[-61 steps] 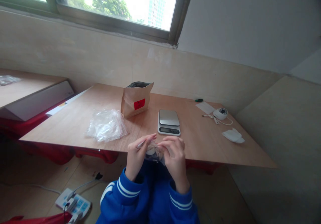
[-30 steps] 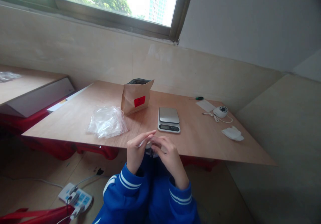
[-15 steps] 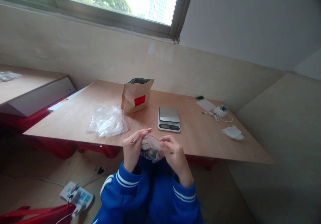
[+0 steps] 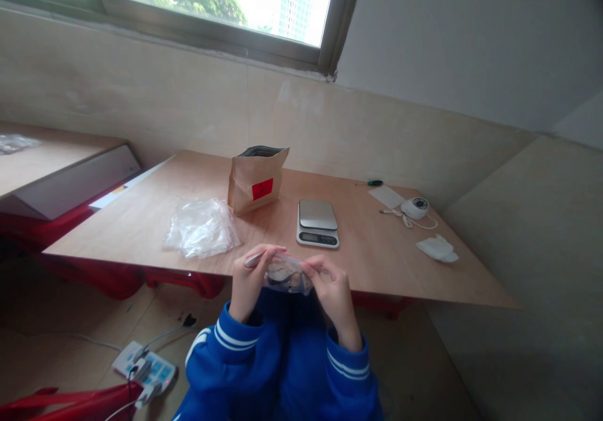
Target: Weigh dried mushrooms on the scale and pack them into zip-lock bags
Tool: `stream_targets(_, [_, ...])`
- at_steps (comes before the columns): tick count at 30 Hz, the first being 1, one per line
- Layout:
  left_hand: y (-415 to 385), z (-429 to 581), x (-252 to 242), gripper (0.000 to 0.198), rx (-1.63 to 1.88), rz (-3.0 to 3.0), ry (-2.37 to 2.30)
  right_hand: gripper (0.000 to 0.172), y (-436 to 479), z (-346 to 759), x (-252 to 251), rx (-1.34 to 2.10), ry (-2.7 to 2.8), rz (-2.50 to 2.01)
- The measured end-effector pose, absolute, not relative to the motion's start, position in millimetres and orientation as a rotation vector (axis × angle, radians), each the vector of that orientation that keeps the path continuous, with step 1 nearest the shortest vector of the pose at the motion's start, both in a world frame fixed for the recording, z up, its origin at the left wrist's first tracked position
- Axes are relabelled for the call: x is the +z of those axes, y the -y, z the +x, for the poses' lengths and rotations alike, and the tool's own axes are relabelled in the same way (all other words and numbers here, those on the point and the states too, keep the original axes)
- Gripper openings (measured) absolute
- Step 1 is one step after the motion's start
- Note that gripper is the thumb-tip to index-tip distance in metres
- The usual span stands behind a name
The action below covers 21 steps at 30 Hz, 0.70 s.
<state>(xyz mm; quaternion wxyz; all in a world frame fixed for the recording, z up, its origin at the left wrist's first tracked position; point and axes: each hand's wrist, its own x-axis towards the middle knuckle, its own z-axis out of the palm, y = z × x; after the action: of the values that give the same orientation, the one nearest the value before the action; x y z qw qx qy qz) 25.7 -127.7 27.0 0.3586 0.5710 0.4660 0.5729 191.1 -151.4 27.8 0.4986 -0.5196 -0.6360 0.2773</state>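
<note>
Both my hands hold one small clear plastic bag [image 4: 287, 274] with dark contents, just in front of the near edge of the wooden table [image 4: 377, 264]. My left hand [image 4: 250, 281] pinches its left end, and a thin pale object sticks out between those fingers. My right hand [image 4: 332, 284] pinches the right end. Blue sleeves with white stripes cover both forearms. A small digital scale [image 4: 317, 222] stands on the table just beyond my hands.
A brown paper bag [image 4: 255, 180] with a red label stands open behind a pile of clear plastic bags [image 4: 201, 227]. At the far right lie a white round device [image 4: 414, 207] with a cord, a paper slip and a white wad [image 4: 438, 248]. A power strip [image 4: 142, 369] lies on the floor.
My hands spread the small bag's top apart, then brought it together and turned it flatter. The camera shifted slightly. Nothing on the table moved.
</note>
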Motion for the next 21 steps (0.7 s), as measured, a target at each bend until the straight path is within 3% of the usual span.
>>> stream_targets(10, [124.3,14.5,21.4,0.017,1.296,1.550,-1.041,0.015,151.5,195.7,22.1,0.491,1.558,-1.379])
stream_targets(14, [123.9,18.5,18.7,0.016,1.325,1.542,-1.090,0.011,148.3,193.6,21.4,0.274,1.669,-1.381])
stream_targets(17, [125.0,23.0,19.0,0.016,1.327,1.606,-1.093,0.018,148.7,188.8,25.3,0.117,1.747,-1.339])
stream_targets(21, [128.2,28.2,18.9,0.015,1.324,1.730,-1.115,0.004,151.6,183.2,31.2,0.111,1.803,-1.290])
